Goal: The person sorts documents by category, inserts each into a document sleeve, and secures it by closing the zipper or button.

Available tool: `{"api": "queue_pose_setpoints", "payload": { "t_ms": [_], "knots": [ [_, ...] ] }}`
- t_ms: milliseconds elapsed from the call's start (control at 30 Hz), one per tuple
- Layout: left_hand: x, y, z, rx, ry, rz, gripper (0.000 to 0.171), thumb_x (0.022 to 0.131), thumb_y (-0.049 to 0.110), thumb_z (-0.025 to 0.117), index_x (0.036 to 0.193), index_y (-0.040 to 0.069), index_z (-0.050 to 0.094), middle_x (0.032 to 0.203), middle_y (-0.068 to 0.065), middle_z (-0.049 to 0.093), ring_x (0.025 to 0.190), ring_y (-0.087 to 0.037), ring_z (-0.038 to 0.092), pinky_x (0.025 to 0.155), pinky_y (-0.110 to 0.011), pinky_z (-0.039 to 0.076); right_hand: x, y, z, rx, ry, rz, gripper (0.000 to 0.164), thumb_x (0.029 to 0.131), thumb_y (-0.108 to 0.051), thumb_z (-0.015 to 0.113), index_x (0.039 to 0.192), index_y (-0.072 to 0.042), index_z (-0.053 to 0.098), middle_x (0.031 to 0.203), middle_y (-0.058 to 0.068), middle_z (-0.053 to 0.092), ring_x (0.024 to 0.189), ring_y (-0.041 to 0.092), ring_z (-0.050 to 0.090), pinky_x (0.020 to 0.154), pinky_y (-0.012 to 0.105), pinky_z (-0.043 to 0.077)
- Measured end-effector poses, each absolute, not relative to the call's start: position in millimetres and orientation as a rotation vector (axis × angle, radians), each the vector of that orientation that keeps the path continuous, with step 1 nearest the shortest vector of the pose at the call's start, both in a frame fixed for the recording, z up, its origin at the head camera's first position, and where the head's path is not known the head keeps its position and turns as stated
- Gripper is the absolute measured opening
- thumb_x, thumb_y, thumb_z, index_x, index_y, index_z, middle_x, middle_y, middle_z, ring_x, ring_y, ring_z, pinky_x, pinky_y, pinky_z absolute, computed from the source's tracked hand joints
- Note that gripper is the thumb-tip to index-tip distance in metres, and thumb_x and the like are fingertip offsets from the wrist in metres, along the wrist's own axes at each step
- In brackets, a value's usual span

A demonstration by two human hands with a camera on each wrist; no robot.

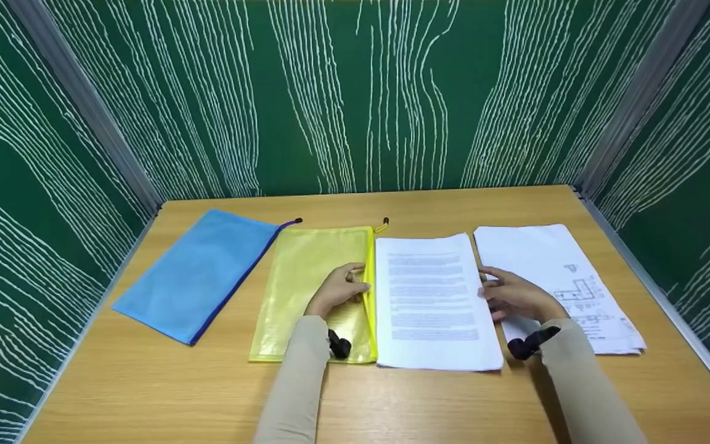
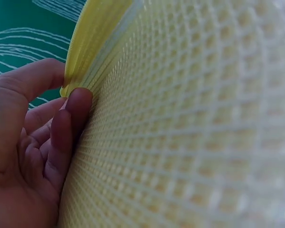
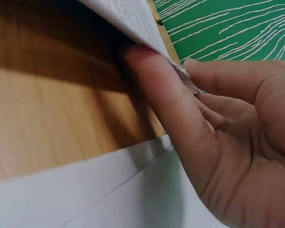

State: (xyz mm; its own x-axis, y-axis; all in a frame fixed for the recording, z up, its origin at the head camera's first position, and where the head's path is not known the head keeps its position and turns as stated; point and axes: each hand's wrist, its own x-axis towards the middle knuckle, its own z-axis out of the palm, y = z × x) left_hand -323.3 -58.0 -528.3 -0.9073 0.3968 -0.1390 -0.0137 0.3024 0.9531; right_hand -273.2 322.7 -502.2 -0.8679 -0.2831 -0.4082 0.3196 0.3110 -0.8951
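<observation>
Paper stack (image 1: 432, 302), lines of print on its top sheet, centre-right of the frame, lying on the table (image 1: 423, 407). Left edge just beside the yellow pouch; right edge slightly raised, bare wood showing beneath it in the right wrist view.

Right hand (image 1: 518, 296), right of that stack: fingers narrow, pinching the raised edge, one digit beneath, another above.

Yellow pouch (image 1: 306, 259), mesh, middle of the frame, its zip edge (image 1: 370, 333) towards the stack, a yellow pull (image 1: 384, 226) at the top corner. How far its mouth gapes, I cannot tell from where I stand.

Left hand (image 1: 338, 288), over the pouch: fingers narrow, thumb and fingertip pinching the zip edge.

Risks, in my judgement: sheets fanning or sliding askew, since only one side is gripped; corners catching on the zip and creasing, should that edge sag; the light pouch skewing under too hard a tug; pages below the right hand shifting if it brushes them.

Second stack (image 1: 515, 246), white, line drawings on its lower half, right of the frame, partly hidden by the right hand, lower right corner uneven.

Blue pouch (image 1: 201, 277), left of the frame, lying aslant, dark zip side facing right.

Wrist cameras (image 1: 339, 345), black, one at each beige cuff.

Green walls (image 1: 478, 61), white wavy lines, upper frame and both sides; grey metal posts (image 1: 93, 105) at the corners.
</observation>
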Motion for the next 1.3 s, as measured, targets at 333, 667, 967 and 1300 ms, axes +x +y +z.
{"api": "queue_pose_setpoints", "payload": {
  "t_ms": [333,667,967,1300],
  "knots": [
    [-325,-63,-531,0.302,2.119,1.737,0.057,0.091,0.014,0.064,0.144,0.013,0.043,0.077,0.001,0.054,0.062,-0.013,0.049,0.055,-0.025,0.041,-270,326,-510,0.024,2.071,-1.672,0.076,0.097,-0.014,0.055,0.156,-0.013,0.007,0.148,0.029,0.028,0.091,0.014,0.065,0.072,0.031,0.058],
    [-324,-64,-531,0.218,2.032,1.807,0.057,0.090,0.014,0.059,0.144,0.015,0.039,0.066,0.006,0.039,0.059,-0.013,0.039,0.056,-0.026,0.035,-272,333,-516,-0.002,2.004,-1.823,0.076,0.095,-0.010,0.058,0.155,-0.011,0.012,0.112,-0.003,0.062,0.088,0.015,0.069,0.072,0.030,0.058],
    [-327,-65,-530,0.201,2.023,1.826,0.058,0.087,0.012,0.057,0.143,0.015,0.039,0.068,0.004,0.043,0.061,-0.013,0.042,0.058,-0.025,0.038,-274,333,-511,0.104,1.968,-1.880,0.075,0.094,-0.008,0.059,0.155,-0.018,0.017,0.105,-0.003,0.066,0.079,0.010,0.067,0.062,0.023,0.055],
    [-326,-64,-529,0.200,2.048,1.812,0.059,0.087,0.013,0.058,0.143,0.013,0.040,0.070,0.004,0.047,0.062,-0.013,0.047,0.059,-0.025,0.042,-275,332,-510,0.086,1.949,-1.969,0.076,0.094,-0.007,0.059,0.155,-0.015,0.015,0.104,-0.009,0.069,0.080,0.009,0.068,0.062,0.021,0.055]
  ]
}}
